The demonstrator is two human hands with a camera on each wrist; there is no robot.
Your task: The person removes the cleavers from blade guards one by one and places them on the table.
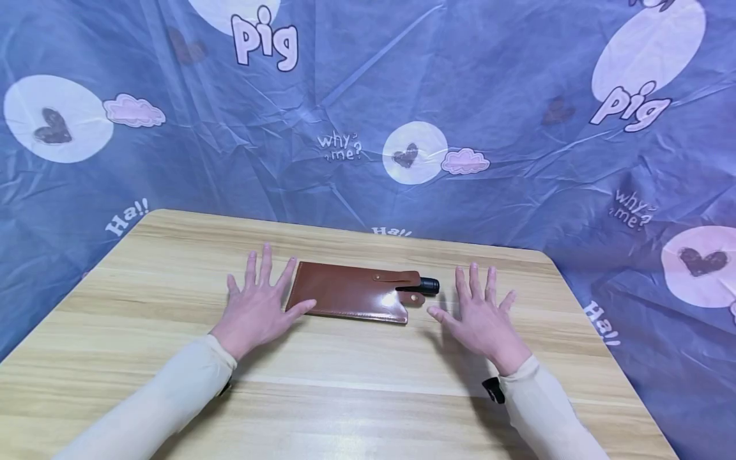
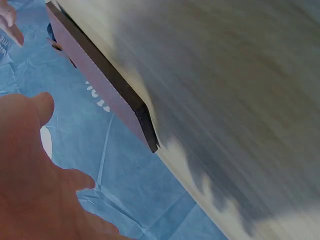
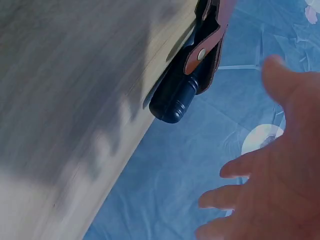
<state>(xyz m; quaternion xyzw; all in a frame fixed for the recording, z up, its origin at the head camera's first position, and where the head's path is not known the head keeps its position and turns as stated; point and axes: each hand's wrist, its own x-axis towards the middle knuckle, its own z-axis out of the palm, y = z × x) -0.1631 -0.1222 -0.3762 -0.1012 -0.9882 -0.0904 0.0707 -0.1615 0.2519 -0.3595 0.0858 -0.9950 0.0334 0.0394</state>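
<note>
A flat brown leather sheath [image 1: 345, 291] with stitched edges lies across the middle of the table. From its right end sticks a short black cylindrical handle [image 1: 429, 285], between two snap straps; whatever is inside the leather is hidden. My left hand [image 1: 255, 313] hovers beside the sheath's left end, fingers spread, its thumb overlapping the lower left corner in the head view. In the left wrist view that hand looks apart from the leather. To the right of the handle, my right hand [image 1: 483, 319] is also spread above the table and holds nothing. The right wrist view shows the handle's rounded end and one brass snap [image 3: 201, 54].
The light wood table [image 1: 345, 396] has rounded far corners. Behind it and at both sides hangs a blue printed cloth [image 1: 356, 96], close to the table's far edge. Both forearms wear pale sleeves [image 1: 167, 390], with a black wrist piece [image 1: 493, 390] below the right one.
</note>
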